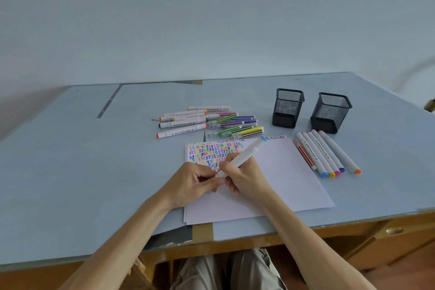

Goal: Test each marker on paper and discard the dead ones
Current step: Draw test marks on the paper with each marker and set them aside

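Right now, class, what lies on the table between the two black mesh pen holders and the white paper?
In the head view, a row of white markers with colored caps lies there, beside the paper's right edge.

— What sort of place is this?
— A home desk or study corner: a wooden desk [367, 240] with a drawer, topped by a pale blue sheet, against a bare wall [211, 19], with two mesh pen holders [287, 108].

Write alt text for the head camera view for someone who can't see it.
Two hands hold a white marker over scribble-covered paper on a blue table. Loose markers lie behind, a sorted row to the right, near two black mesh cups.
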